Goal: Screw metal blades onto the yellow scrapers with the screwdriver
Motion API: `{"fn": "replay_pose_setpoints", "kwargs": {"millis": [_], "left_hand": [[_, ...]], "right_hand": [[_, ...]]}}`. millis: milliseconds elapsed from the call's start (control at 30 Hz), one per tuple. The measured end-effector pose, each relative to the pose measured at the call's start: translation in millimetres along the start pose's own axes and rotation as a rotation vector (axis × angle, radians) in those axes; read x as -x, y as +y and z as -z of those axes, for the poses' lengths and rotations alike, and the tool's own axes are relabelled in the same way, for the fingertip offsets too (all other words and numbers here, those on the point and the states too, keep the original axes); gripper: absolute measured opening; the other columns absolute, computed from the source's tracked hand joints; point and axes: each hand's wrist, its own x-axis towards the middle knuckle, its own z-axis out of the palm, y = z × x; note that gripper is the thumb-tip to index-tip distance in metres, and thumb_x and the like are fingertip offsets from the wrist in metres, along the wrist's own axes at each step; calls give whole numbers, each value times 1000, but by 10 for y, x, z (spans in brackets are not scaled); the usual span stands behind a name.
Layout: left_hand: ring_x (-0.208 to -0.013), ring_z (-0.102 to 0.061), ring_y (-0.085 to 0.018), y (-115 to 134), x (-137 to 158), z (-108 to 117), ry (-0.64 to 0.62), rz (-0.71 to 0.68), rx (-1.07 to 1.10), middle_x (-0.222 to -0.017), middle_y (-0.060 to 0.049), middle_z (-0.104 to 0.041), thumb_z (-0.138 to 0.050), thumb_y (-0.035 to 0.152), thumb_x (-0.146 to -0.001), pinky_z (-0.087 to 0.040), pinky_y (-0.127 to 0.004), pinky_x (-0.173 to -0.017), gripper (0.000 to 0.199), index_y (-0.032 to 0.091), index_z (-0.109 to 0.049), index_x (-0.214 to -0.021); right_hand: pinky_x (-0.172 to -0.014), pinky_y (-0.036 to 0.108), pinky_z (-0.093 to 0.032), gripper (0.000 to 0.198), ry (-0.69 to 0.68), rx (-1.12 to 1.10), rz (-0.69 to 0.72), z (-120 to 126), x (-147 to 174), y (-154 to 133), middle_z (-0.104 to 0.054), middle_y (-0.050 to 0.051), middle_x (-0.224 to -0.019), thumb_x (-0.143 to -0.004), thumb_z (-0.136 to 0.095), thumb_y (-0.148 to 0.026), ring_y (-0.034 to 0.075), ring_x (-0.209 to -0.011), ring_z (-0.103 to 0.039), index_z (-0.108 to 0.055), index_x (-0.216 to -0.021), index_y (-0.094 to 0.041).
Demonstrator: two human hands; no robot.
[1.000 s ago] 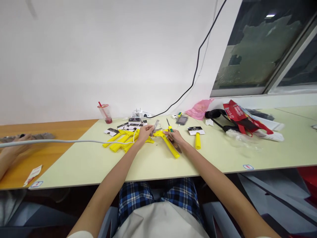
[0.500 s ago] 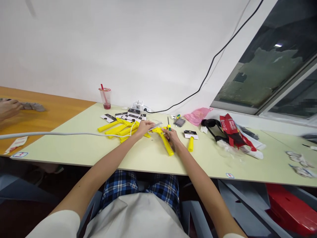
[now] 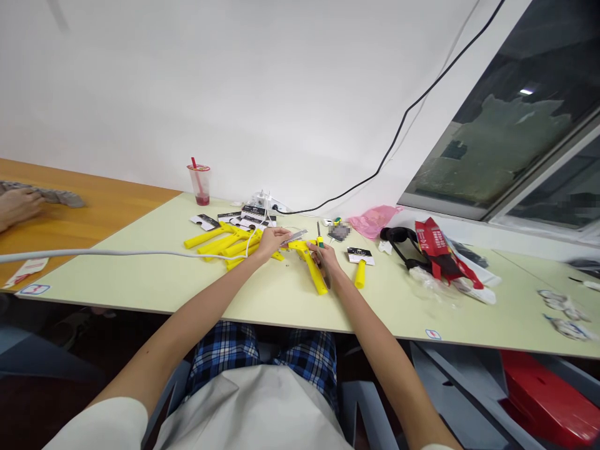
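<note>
My left hand (image 3: pixel 272 241) pinches a thin, silvery flat piece (image 3: pixel 296 235) that looks like a blade. Close beside it, my right hand (image 3: pixel 328 257) is closed around a tool with a yellow handle (image 3: pixel 315 272), its head turned toward the metal piece. A dark strip shows along the right palm; what it is I cannot make out. Just behind the right hand stands the shaft of a screwdriver (image 3: pixel 319 240) with a yellow and green handle. Several more yellow-handled tools (image 3: pixel 218 245) lie left of my left hand, partly under the forearm.
Black and white cards (image 3: pixel 255 219) lie behind the yellow tools. A white cable (image 3: pixel 140 252) crosses from the left. At right are a carded yellow handle (image 3: pixel 360 275), headphones (image 3: pixel 398 236) and a red bag (image 3: pixel 434 244). A cup (image 3: pixel 201 185) stands back left; another person's hand (image 3: pixel 19 206) is far left.
The silvery piece has tilted slightly in my left hand. Both my hands stay almost in place. The other person's hand has shifted a little, and the view has moved slightly.
</note>
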Motion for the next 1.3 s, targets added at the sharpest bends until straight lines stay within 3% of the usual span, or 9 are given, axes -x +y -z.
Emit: {"fn": "replay_pose_setpoints", "kwargs": {"millis": [300, 500, 667, 800, 1000, 1300], "left_hand": [[-76, -78, -23, 33, 24, 7, -69, 64, 21, -88, -11, -83, -105, 35, -70, -71, -37, -73, 35, 12, -83, -85], [-87, -81, -23, 54, 59, 11, -160, 101, 71, -98, -12, -84, -97, 37, -84, -72, -35, -78, 30, 13, -83, -96], [-98, -82, -23, 72, 94, 4, -251, 117, 138, -117, -16, -84, -84, 33, -98, -71, -37, -91, 21, 12, -82, -100], [-102, -82, -23, 65, 96, 9, -288, 142, 168, -120, -18, -83, -78, 29, -101, -70, -40, -98, 16, 13, -81, -102], [-102, -83, -27, 22, 62, 37, -262, 161, 112, -113, -17, -85, -88, 17, -87, -69, -44, -101, 15, 13, -81, -100], [-74, -78, -22, -35, -31, 98, -150, 10, -82, -80, -9, -81, -103, 21, -66, -64, -34, -75, 39, 13, -81, -97]], "right_hand": [[-46, 22, -31, 65, 9, -1, 12, -8, -45, -8, -48, -7, -53, -59, -106, -55, 9, -50, -38, -49, -71, -25], [-44, 23, -33, 62, 30, 2, 6, -8, -2, -50, -52, -6, -56, -62, -105, -53, 9, -50, -41, -52, -74, -24], [-43, 23, -34, 60, 61, -18, 9, 9, 31, -80, -52, -6, -58, -67, -104, -52, 9, -50, -41, -52, -76, -24], [-43, 23, -35, 60, 83, -39, 2, 4, 46, -97, -51, -6, -57, -67, -105, -50, 9, -51, -41, -51, -75, -24], [-42, 24, -33, 60, 109, -59, -13, -18, 56, -97, -49, -6, -55, -67, -105, -48, 9, -50, -39, -50, -75, -24], [-41, 24, -30, 60, 134, -58, -31, 2, 43, -77, -47, -7, -54, -67, -105, -47, 10, -49, -39, -49, -73, -25]]}}
